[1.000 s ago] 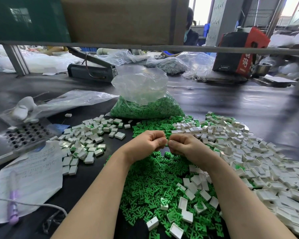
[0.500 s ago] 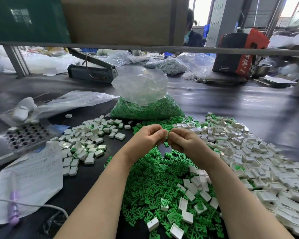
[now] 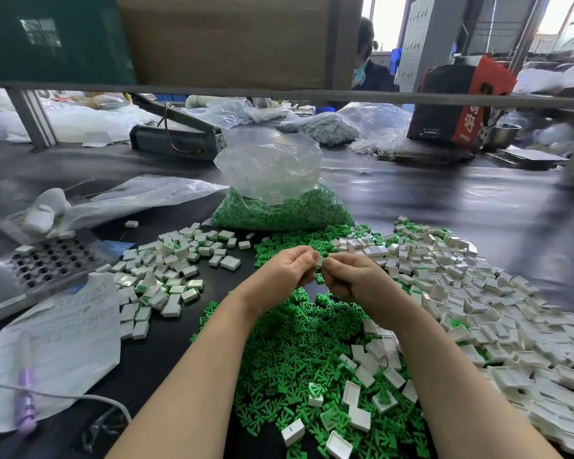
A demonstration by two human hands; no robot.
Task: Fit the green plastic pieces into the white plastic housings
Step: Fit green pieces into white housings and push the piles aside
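My left hand (image 3: 287,271) and my right hand (image 3: 352,276) meet fingertip to fingertip above the table, pinching a small white housing (image 3: 318,261) between them. Whether a green piece sits in it is hidden by my fingers. Below my forearms spreads a heap of loose green pieces (image 3: 295,352). A wide pile of empty white housings (image 3: 478,293) lies to the right. A smaller pile of white housings showing green edges (image 3: 166,273) lies to the left.
A clear bag of green pieces (image 3: 279,207) stands behind my hands. At the left are a grey perforated fixture (image 3: 43,260), a handwritten paper (image 3: 57,342), a purple pen (image 3: 24,399) and a cable. A person sits beyond the overhead shelf (image 3: 371,74).
Both hands have lifted a little and shifted slightly away from me, still joined at the fingertips. The piles have not moved.
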